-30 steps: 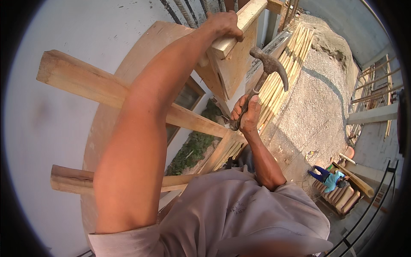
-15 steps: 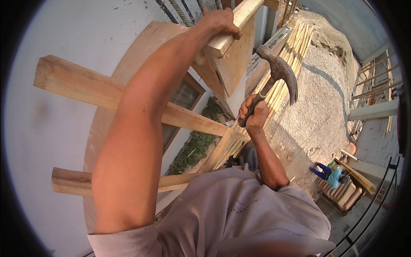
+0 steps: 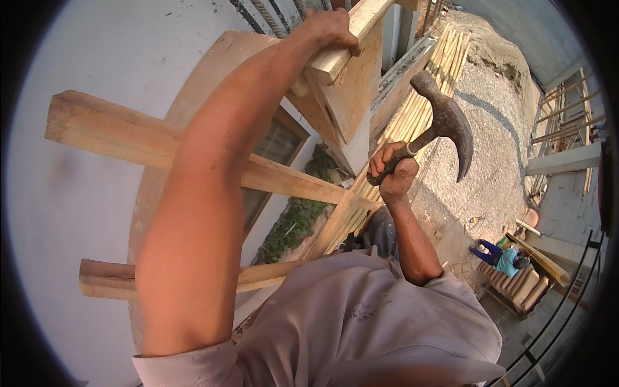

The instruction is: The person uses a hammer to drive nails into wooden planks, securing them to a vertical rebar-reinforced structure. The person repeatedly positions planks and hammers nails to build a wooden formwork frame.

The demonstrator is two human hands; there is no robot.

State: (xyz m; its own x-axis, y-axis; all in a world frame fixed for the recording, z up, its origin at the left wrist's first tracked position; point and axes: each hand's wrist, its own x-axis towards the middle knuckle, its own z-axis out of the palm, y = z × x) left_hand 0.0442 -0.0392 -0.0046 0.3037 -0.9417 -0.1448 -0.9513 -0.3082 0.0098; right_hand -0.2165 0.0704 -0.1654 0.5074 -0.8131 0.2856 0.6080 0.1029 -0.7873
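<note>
My left hand point(image 3: 332, 31) reaches far up and wraps over the edge of a wooden batten point(image 3: 361, 29), fixed along the top of a plywood panel point(image 3: 351, 97). To its right and nearer to me, my right hand point(image 3: 394, 171) is closed round the dark handle of a claw hammer point(image 3: 448, 119). The hammer is raised in the air, apart from the wood, its striking face toward the upper left and its claw curving down to the right. Part of the batten is hidden under my left fingers.
Wooden bars point(image 3: 109, 126) cross beneath my left arm beside a curved plywood sheet point(image 3: 219, 58). Rebar point(image 3: 271, 18) stands at the top. Far below lie bamboo poles point(image 3: 445, 61), a gravel heap point(image 3: 480, 129) and a person point(image 3: 506, 260) beside stacked sacks point(image 3: 525, 287).
My right hand has moved the hammer rightward, with its head now turned a little more to the right. My left hand stays on the batten.
</note>
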